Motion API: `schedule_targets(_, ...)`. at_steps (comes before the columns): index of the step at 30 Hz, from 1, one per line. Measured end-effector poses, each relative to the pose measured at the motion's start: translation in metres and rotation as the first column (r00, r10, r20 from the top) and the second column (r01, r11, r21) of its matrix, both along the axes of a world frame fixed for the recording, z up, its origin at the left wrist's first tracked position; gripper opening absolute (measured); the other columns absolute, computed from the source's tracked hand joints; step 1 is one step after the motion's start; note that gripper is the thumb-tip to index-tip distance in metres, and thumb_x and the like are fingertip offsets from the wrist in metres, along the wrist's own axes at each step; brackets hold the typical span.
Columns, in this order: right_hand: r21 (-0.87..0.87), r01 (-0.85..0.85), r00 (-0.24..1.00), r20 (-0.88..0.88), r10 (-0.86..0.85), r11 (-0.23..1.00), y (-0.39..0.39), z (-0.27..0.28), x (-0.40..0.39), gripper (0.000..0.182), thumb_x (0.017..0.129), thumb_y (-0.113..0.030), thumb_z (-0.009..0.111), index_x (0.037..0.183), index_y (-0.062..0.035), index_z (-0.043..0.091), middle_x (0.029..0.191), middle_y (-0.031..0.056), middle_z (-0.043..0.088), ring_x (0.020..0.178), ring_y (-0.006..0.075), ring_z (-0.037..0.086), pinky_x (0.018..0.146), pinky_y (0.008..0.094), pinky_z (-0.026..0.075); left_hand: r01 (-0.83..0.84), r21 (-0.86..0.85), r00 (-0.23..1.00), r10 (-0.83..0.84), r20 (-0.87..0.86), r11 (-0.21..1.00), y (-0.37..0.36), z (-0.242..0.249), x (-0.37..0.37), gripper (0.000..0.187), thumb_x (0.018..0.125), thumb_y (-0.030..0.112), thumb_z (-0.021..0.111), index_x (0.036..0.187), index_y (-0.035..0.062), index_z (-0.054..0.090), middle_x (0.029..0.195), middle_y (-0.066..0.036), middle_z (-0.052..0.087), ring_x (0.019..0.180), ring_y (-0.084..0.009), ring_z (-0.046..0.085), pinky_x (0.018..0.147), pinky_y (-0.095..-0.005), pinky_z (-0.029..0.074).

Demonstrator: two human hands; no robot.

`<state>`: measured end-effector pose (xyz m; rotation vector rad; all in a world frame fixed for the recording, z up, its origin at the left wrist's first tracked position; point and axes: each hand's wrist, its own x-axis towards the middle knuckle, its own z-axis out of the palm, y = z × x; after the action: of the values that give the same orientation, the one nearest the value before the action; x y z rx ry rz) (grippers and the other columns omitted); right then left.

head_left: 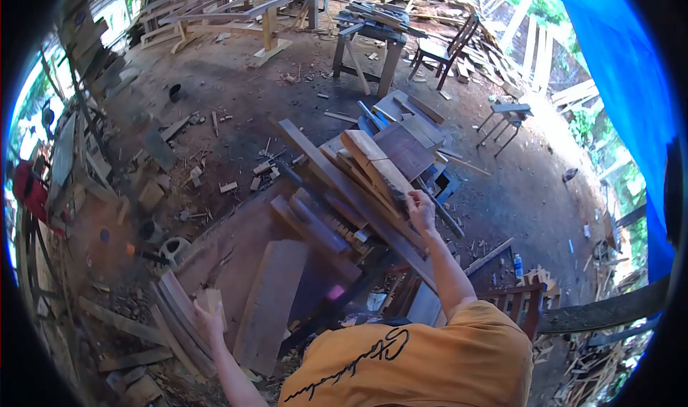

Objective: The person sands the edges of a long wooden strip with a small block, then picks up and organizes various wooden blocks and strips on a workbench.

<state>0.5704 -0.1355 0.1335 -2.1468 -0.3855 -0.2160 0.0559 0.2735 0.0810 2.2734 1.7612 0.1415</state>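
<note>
My right hand (421,210), fingers closed, grips the near end of a thick, pale-edged wooden board (378,165) above a pile of timber. Beside that board a long brown beam (344,181) runs diagonally across the stack. At lower left my left hand (209,317) is closed around a small pale wood block (213,301); part of its grip is hidden. Just left of it stand several curved planks (183,314). A wide flat board (271,299) lies to its right, on a brown work surface (222,260).
Farther back stand a sawhorse-like bench (369,41) piled with wood, a chair (448,49) and a small stool (505,120). A wooden frame (222,24) is at the back left. Offcuts (265,169) litter the dirt floor. A blue tarp (623,63) hangs on the right.
</note>
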Motion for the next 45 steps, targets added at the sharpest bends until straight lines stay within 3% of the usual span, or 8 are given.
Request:
schedule_targets(3,-0.022,0.109,0.991,0.086,-0.107,0.994,-0.023,-0.021,0.054,0.015,0.088,-0.015,0.066,0.100,-0.0053,0.068,0.083,0.0143,0.067,0.075,0.0278,0.067,0.069,0.0373,0.054,-0.180,-0.066,0.982,0.174,-0.078,0.982,0.008,-0.020,-0.004,0.087,0.076,0.036,0.080,0.146,0.0070,0.036,0.135,-0.022,0.054,0.123,-0.0402,0.052,0.104,-0.0476,0.041)
schedule_targets(13,0.158,0.496,0.753,-0.567,-0.332,0.854,-0.037,-0.128,0.210,0.050,0.087,-0.044,0.073,0.110,-0.0012,0.060,0.097,0.0064,0.064,0.078,0.0165,0.064,0.062,0.0315,0.054,-0.235,0.085,0.961,0.218,0.170,0.968,0.008,-0.039,-0.013,0.073,0.079,0.010,0.078,0.142,0.0012,0.042,0.140,-0.023,0.050,0.130,-0.0379,0.047,0.110,-0.0442,0.037)
schedule_targets(21,0.429,0.634,0.648,-0.749,-0.139,0.643,-0.012,-0.118,0.231,0.082,0.072,-0.049,0.085,0.123,0.0079,0.055,0.128,0.0200,0.057,0.111,0.0307,0.059,0.100,0.0411,0.045,-0.165,0.138,0.943,0.116,0.312,0.977,0.002,0.028,0.028,0.065,0.082,0.010,0.077,0.137,-0.0042,0.045,0.132,-0.023,0.055,0.122,-0.0379,0.052,0.106,-0.0425,0.040)
schedule_targets(24,0.435,0.571,0.818,-0.371,-0.440,0.696,-0.003,-0.100,0.221,0.089,0.077,-0.047,0.082,0.134,0.0086,0.043,0.135,0.0218,0.051,0.123,0.0307,0.049,0.106,0.0414,0.039,-0.100,-0.195,0.635,0.214,0.743,0.976,-0.003,0.044,0.050,0.054,0.084,0.007,0.074,0.131,-0.0056,0.049,0.122,-0.018,0.061,0.110,-0.0297,0.061,0.096,-0.0394,0.049)
schedule_targets(28,0.662,0.447,0.888,-0.409,-0.210,0.602,0.007,-0.084,0.238,0.048,0.088,-0.025,0.075,0.121,-0.0015,0.050,0.112,0.0117,0.060,0.093,0.0184,0.062,0.079,0.0345,0.057,-0.091,-0.281,0.602,0.278,0.748,0.955,-0.030,0.091,0.094,0.046,0.088,0.009,0.071,0.128,-0.0026,0.051,0.117,-0.012,0.061,0.105,-0.0204,0.059,0.092,-0.0312,0.047)
schedule_targets(37,0.588,0.412,0.907,-0.340,-0.250,0.696,0.040,-0.023,0.248,0.069,0.088,-0.041,0.073,0.129,0.0059,0.044,0.131,0.0219,0.048,0.106,0.0309,0.056,0.082,0.0438,0.054,0.045,-0.424,0.500,0.347,0.794,0.905,-0.057,0.099,0.119,0.052,0.089,0.013,0.071,0.132,-0.0012,0.048,0.118,-0.009,0.060,0.109,-0.0184,0.059,0.095,-0.0319,0.046)
schedule_targets(39,0.177,0.392,0.882,0.205,-0.423,0.903,0.032,-0.029,0.271,0.060,0.088,-0.043,0.073,0.116,0.0051,0.052,0.120,0.0192,0.050,0.094,0.0280,0.056,0.075,0.0408,0.050,0.072,-0.427,0.460,0.350,0.816,0.901,-0.064,0.100,0.117,0.053,0.089,0.014,0.071,0.133,-0.0011,0.046,0.119,-0.009,0.060,0.109,-0.0184,0.058,0.097,-0.0322,0.045)
schedule_targets(45,0.501,0.146,0.954,0.156,-0.255,0.853,0.043,0.082,0.193,0.052,0.089,-0.047,0.071,0.108,-0.0016,0.055,0.084,0.0006,0.049,0.075,0.0105,0.045,0.066,0.0282,0.038,0.155,-0.514,0.378,0.431,0.820,0.843,-0.082,0.094,0.113,0.048,0.094,0.013,0.066,0.135,0.0019,0.044,0.118,-0.008,0.062,0.107,-0.0149,0.060,0.093,-0.0301,0.048)
